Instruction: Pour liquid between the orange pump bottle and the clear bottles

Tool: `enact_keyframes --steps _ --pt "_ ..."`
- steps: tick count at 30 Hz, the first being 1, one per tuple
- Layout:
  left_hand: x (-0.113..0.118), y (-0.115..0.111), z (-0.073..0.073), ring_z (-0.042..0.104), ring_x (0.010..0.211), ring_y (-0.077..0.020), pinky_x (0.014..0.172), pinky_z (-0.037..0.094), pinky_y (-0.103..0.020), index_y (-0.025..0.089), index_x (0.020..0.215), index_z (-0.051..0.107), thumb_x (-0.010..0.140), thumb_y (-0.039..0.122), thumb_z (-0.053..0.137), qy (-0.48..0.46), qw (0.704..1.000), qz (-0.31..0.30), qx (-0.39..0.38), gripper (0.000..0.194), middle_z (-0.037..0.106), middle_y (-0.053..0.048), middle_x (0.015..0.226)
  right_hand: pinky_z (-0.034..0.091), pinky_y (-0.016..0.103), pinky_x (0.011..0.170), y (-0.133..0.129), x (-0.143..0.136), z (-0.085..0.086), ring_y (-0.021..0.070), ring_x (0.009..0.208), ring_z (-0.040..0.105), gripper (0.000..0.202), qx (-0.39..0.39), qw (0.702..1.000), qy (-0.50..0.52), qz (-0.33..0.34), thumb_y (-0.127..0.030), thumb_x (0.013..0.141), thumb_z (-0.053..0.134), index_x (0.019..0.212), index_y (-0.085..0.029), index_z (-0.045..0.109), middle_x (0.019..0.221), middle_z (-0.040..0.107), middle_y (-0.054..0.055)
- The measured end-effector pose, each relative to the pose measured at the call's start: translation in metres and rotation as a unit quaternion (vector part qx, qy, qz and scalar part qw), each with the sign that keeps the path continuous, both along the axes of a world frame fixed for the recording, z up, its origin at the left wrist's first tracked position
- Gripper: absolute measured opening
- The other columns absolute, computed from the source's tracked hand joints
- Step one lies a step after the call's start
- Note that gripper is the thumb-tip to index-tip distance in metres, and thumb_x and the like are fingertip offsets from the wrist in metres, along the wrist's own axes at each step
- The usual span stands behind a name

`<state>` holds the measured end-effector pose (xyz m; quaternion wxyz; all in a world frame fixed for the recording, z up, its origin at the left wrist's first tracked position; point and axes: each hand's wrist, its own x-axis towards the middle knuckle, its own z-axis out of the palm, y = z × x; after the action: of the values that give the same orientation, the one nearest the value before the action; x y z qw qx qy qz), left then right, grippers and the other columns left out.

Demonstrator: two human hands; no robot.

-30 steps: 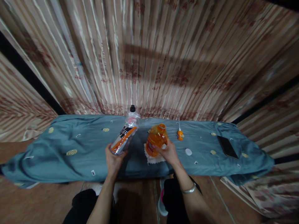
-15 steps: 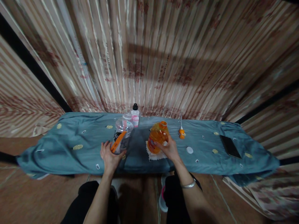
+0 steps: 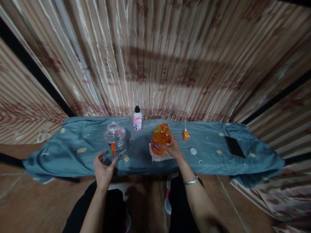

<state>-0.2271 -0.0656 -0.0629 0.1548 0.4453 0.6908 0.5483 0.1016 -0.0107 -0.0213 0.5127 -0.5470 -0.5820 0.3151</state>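
Observation:
My right hand (image 3: 173, 148) is wrapped against the right side of an orange see-through bottle (image 3: 159, 137). This bottle is uncapped and stands on a small white cloth (image 3: 160, 157). To the left, a large clear plastic bottle (image 3: 119, 147) with an orange and dark label stands upright, its mouth uncovered. My left hand (image 3: 104, 169) is just in front of it, thumb and fingers apart, with nothing seen in it. The thumb tip is close to the clear bottle's base; whether it touches, I cannot tell.
Behind stands a small bottle with a black cap and pink label (image 3: 137, 119). Right of the orange bottle lie an orange piece with a pale tube (image 3: 185, 134), a white round cap (image 3: 193, 151) and a dark flat phone-like slab (image 3: 234, 146). A teal patterned cloth (image 3: 81, 161) covers the table.
The clear bottle has shifted left, apart from the pink-labelled bottle. My left hand has let go of it and drawn back toward me. My right hand stays on the orange bottle.

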Motion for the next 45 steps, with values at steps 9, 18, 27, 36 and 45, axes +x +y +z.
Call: enact_keyframes --steps 9,18,27,36,45 --pt "0.064 -0.027 0.025 0.071 0.089 -0.0285 0.087 0.059 -0.047 0.023 0.09 0.066 0.067 0.059 0.077 -0.123 0.975 -0.184 -0.003 0.044 0.071 -0.008 0.093 0.054 0.046 0.104 0.005 0.006 0.012 0.0275 0.112 0.072 0.067 -0.056 0.977 0.154 0.134 -0.035 0.054 0.088 0.116 -0.023 0.066 0.118 0.077 0.005" --pt "0.16 0.065 0.022 0.053 0.135 -0.0358 0.116 0.038 -0.056 0.022 0.138 0.048 0.046 0.038 0.095 -0.155 0.908 -0.39 0.008 0.105 0.058 -0.016 0.142 0.06 0.044 0.096 0.007 0.008 0.031 0.0278 0.109 0.073 0.065 -0.039 0.962 0.171 0.209 -0.041 0.052 0.092 0.111 -0.024 0.073 0.111 0.079 0.004" --pt "0.168 0.07 0.0 0.064 0.106 -0.0274 0.096 0.053 -0.054 0.018 0.123 0.06 0.081 0.04 0.079 -0.123 0.92 -0.372 0.009 0.051 0.066 -0.009 0.116 0.057 0.045 0.1 0.0 0.073 0.002 0.0278 0.123 0.067 0.069 -0.087 0.992 0.075 0.06 -0.04 0.065 0.087 0.129 -0.027 0.065 0.137 0.068 0.008" --pt "0.174 0.07 -0.004 0.066 0.098 -0.0241 0.088 0.057 -0.048 0.017 0.118 0.062 0.087 0.042 0.073 -0.107 0.925 -0.365 -0.004 0.041 0.067 -0.008 0.11 0.053 0.052 0.101 -0.031 0.135 -0.013 0.0379 0.111 0.072 0.044 -0.179 0.908 -0.334 -0.178 -0.011 0.067 0.076 0.111 -0.016 0.072 0.112 0.076 0.019" --pt "0.175 0.07 -0.002 0.067 0.098 -0.0243 0.088 0.058 -0.048 0.017 0.122 0.061 0.087 0.043 0.073 -0.123 0.908 -0.401 0.006 0.044 0.067 -0.009 0.112 0.061 0.038 0.085 -0.05 0.107 0.037 0.0277 0.098 0.076 0.034 -0.144 0.933 -0.316 -0.092 -0.022 0.079 0.071 0.113 -0.025 0.073 0.103 0.08 0.005"
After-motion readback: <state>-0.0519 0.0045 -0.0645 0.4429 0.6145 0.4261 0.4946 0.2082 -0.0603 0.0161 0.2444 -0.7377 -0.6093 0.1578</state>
